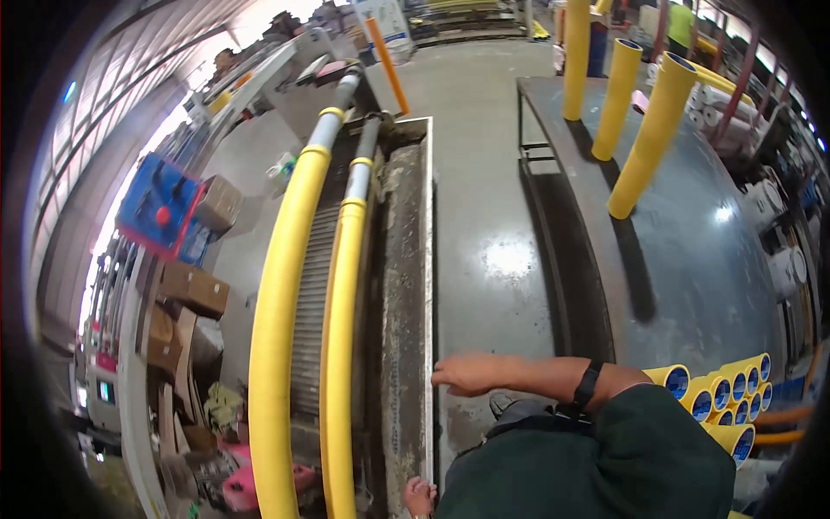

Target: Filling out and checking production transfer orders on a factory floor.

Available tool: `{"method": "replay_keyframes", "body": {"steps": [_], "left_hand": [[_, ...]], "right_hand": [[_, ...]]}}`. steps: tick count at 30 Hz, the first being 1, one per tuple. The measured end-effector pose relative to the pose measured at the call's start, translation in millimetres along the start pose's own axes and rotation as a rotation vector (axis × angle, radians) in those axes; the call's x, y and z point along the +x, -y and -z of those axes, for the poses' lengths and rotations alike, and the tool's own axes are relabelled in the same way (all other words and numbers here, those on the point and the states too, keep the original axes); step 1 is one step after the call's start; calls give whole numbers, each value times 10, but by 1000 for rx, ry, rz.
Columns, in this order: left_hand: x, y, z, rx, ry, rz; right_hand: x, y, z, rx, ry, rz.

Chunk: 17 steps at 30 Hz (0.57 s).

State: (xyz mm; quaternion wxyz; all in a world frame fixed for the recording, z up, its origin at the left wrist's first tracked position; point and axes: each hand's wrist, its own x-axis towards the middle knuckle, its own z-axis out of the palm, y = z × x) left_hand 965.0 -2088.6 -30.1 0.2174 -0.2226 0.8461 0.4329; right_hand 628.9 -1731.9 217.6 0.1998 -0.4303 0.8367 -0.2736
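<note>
We cannot see most of our left hand [420, 496]: only a few fingers show at the lower edge, the rest hidden behind our dark green sleeve [605, 458]. The two yellow rollers [285, 346] run out of the frame at the bottom. The stacked yellow tubes [722, 402] are partly covered by our shoulder (their full count stays unclear). The person in a green shirt [681, 24] far off is too small to make out.

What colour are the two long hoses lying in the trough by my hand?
Yellow, with grey sections at their far ends; the long hoses show best in the head view.
</note>
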Motion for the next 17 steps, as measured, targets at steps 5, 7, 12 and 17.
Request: {"method": "replay_keyframes", "body": {"steps": [5, 7, 12, 17], "left_hand": [[1152, -1649, 166, -605, 34, 86], [1674, -2043, 119, -508, 142, 50], [2922, -3105, -239, -427, 371, -128], [3655, -4499, -863, -183, 613, -396]], "right_hand": [[-450, -619, 980, -27, -262, -202], [-710, -827, 1340, -123, -486, -261], [-1470, -846, 2352, -390, -891, -473], [-2438, -616, 3078, -667, -1207, -738]]}}
